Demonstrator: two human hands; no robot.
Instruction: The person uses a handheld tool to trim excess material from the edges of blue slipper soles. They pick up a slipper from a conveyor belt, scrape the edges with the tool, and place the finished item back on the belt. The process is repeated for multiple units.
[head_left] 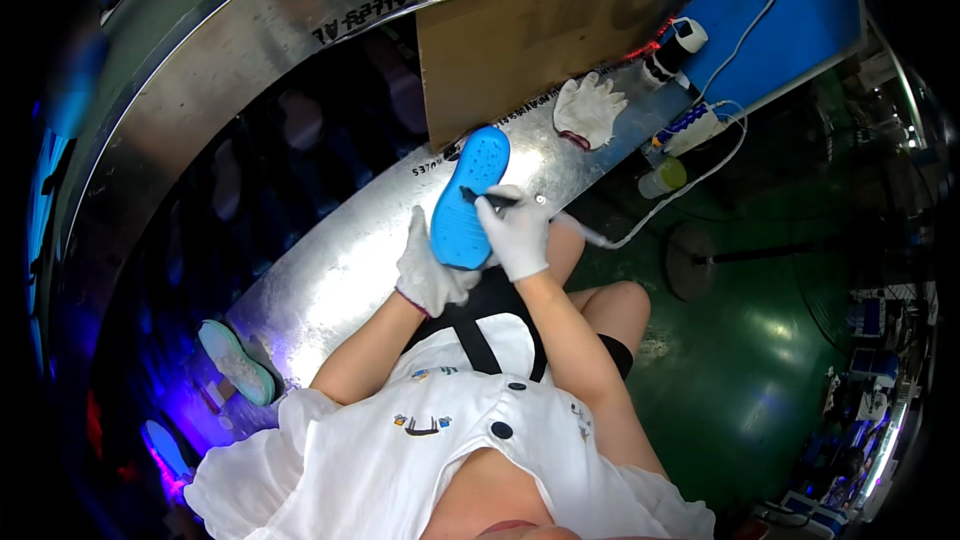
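A bright blue shoe sole (470, 175) is held over the metal bench, ridged in its middle and dotted with small marks at its far end. My left hand (428, 275), in a white glove, grips the sole's near end from below and the left; some of its fingers are hidden under the sole. My right hand (520, 238), also in a white glove, is closed around a thin dark brush-like tool (497, 201). The tool's black tip is at the sole's right edge, near the middle; whether it touches cannot be told.
A loose white glove (588, 112) lies on the metal bench (340, 250) before a cardboard sheet (540, 40). Right of it are a dark-and-white bottle (672, 52), a power strip (695, 130), a jar (661, 178) and a white cord (650, 215). A pale green sole (238, 362) lies at left.
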